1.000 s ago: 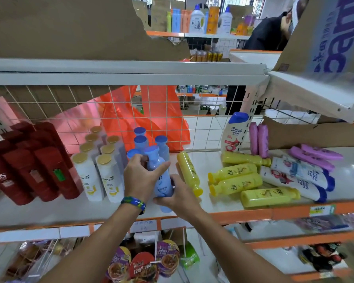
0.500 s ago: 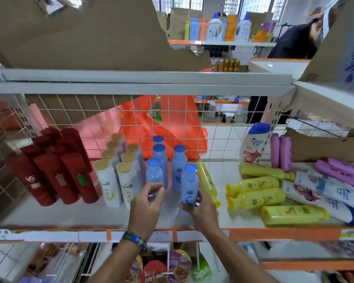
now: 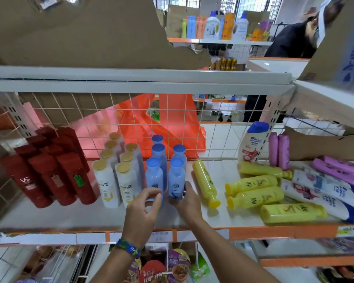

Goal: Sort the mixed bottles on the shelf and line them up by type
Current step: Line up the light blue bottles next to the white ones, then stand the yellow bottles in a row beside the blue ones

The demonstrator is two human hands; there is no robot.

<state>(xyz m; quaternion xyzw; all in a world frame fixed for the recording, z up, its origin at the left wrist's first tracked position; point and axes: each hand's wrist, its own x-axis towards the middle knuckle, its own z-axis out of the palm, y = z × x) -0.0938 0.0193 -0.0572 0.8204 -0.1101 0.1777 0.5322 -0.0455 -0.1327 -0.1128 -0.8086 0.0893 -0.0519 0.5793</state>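
Blue bottle (image 3: 176, 178) now upright in its row. Right grip (image 3: 186, 203) still curled round its base, left grip (image 3: 143, 209) slack and empty. Yellow bottles (image 3: 253, 198) right of grips still lying down.

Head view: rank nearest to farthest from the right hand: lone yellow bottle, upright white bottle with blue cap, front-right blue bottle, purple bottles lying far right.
1. front-right blue bottle, held in the right hand.
2. lone yellow bottle, lying just to its right.
3. upright white bottle, back right.
4. purple bottles, far right end.
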